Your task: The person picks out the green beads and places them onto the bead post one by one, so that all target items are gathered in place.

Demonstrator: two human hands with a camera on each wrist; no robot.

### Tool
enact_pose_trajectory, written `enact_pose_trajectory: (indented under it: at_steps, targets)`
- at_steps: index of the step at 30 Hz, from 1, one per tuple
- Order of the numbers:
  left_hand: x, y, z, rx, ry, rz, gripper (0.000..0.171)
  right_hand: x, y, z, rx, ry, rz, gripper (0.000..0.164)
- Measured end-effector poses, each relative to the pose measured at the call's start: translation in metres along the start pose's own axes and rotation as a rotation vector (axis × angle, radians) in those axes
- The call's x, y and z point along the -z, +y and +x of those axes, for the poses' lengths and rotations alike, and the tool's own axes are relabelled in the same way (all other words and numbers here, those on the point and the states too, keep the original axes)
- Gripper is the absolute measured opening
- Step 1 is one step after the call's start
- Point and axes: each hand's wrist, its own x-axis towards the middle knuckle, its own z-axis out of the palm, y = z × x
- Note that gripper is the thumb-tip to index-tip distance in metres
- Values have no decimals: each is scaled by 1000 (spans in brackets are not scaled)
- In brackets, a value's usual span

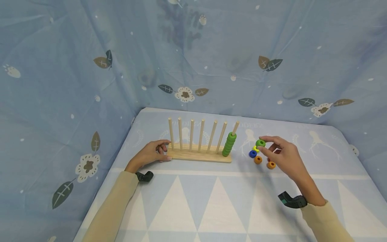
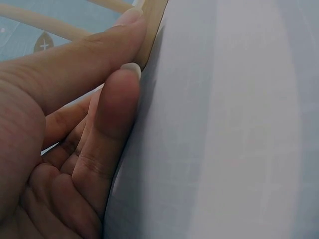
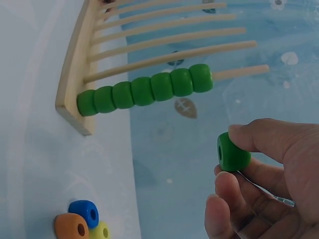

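A wooden peg rack (image 1: pixel 199 155) with several upright pegs stands on the table. My left hand (image 1: pixel 152 152) holds its left end, thumb at the front edge and fingers behind; the left wrist view shows fingertips on the wood (image 2: pixel 154 30). Several green beads (image 3: pixel 142 91) are stacked on the rightmost peg, whose tip stays bare. To the right of the rack, my right hand (image 1: pixel 282 154) pinches one green bead (image 3: pixel 233 153) between thumb and fingers, raised off the table. The hole of this bead shows in the right wrist view.
Below the right hand lie loose beads: a blue one (image 1: pixel 252 154), a yellow one (image 1: pixel 256 149), two orange ones (image 1: pixel 258 160) and a red one partly hidden by the fingers. Patterned blue cloth (image 1: pixel 193 60) rises behind the table and at its sides.
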Motion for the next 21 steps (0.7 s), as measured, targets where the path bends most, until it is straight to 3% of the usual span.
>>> enact_pose_trajectory:
  at_steps: [9,13,21]
  targets:
    - [-1,0,2,8,-4,20,77,2,-12,7,4,3,20,39]
    - [0,16,-5,-1,-17,12,74,3,-16,9,32,16,25,39]
    - [0,1,0,0,3,9,77,6,-24,15,39,18,20,41]
